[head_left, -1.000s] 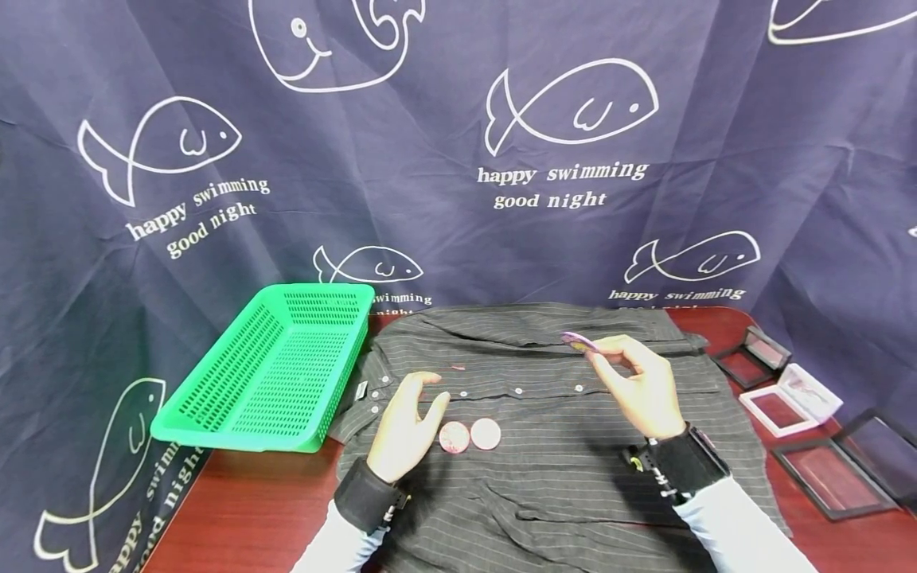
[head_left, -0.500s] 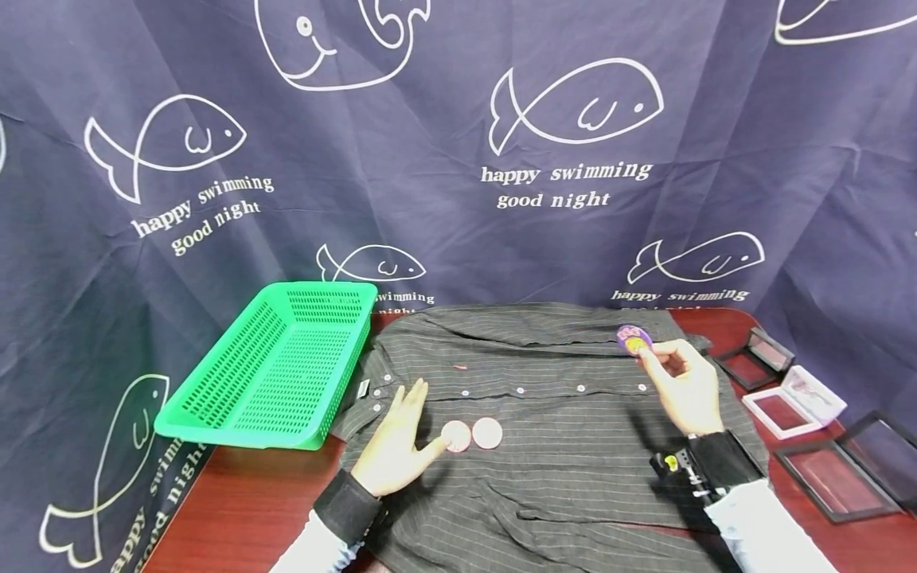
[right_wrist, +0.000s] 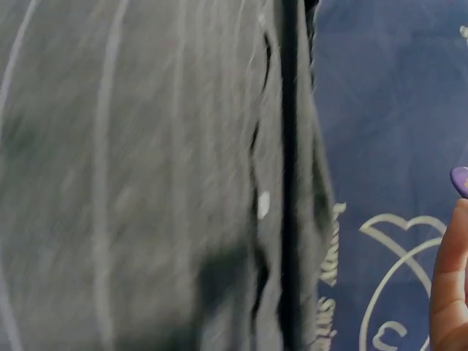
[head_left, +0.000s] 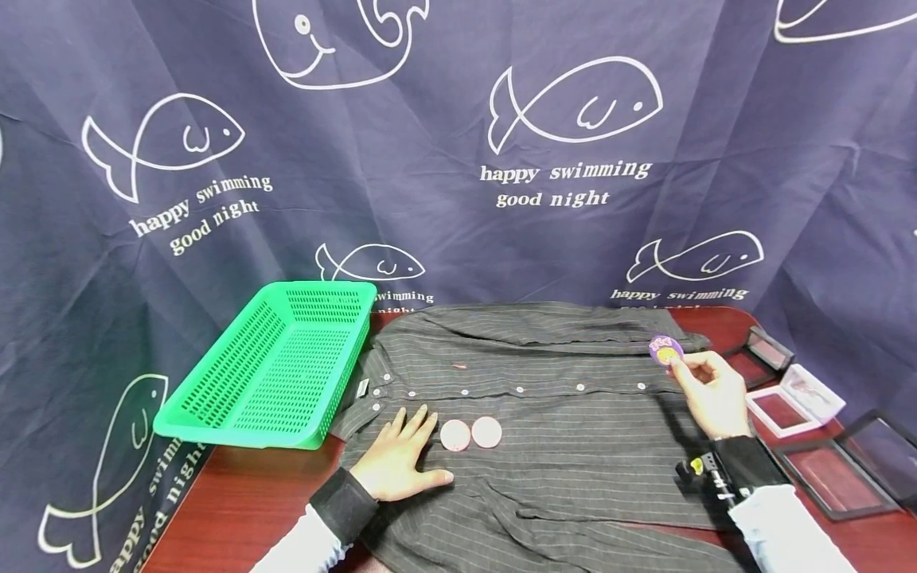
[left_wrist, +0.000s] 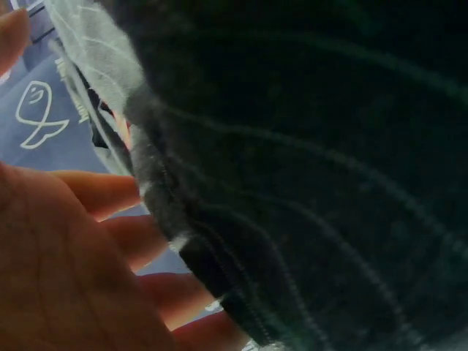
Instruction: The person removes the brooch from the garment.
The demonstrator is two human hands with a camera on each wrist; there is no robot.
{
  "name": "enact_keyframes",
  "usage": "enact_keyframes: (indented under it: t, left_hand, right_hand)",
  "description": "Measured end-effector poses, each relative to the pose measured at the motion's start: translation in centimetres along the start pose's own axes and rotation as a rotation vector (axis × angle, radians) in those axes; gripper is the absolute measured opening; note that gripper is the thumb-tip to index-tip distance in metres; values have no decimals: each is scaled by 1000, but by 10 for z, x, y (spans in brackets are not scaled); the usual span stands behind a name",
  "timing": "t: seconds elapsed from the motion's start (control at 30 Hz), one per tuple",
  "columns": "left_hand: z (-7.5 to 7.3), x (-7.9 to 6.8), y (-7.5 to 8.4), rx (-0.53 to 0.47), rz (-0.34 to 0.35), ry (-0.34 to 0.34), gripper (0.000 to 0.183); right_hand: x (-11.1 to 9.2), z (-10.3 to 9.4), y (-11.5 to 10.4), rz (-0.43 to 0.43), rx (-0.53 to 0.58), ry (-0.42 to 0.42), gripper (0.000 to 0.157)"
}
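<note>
A dark grey pinstriped shirt [head_left: 559,469] lies spread out, its row of pale buttons running across it. My right hand [head_left: 719,402] holds up a round purple badge [head_left: 662,347] with a yellow figure, pinched between thumb and fingers above the shirt's right side. In the right wrist view only a finger and the edge of the badge [right_wrist: 460,181] show. My left hand [head_left: 396,465] lies palm down with fingers spread on the shirt, left of two pale discs with pink rims, a left disc [head_left: 454,435] and a right disc [head_left: 486,432].
A green plastic basket [head_left: 301,374] stands at the left on the red-brown table [head_left: 243,493]. Along the right lie a small black case [head_left: 770,350], a white case [head_left: 795,402] and a larger black case [head_left: 831,477], all with raised lids. A fish-print curtain [head_left: 430,191] hangs behind.
My right hand has carried the purple badge rightward and turned its printed face into view. My left hand has moved off the left disc, slightly down and left, and flattened onto the shirt.
</note>
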State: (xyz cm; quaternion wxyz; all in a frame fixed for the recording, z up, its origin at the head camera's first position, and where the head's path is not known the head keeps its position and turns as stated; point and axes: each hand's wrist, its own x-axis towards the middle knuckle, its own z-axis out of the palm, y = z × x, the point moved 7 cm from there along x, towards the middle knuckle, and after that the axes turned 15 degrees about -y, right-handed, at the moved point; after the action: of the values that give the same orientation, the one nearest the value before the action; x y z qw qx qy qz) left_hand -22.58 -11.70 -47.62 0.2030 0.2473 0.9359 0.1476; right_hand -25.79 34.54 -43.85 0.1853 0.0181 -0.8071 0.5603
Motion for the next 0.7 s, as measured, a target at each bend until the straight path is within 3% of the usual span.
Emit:
enact_keyframes:
  t: [0.37, 0.7]
  left_hand:
    - [7, 2, -3, 71, -11, -53, 86]
    - [5, 1, 1, 97, -2, -48, 86]
  right_hand:
    - [3, -28, 34, 186, 46, 51, 22]
    - [8, -50, 59, 357, 438, 152, 33]
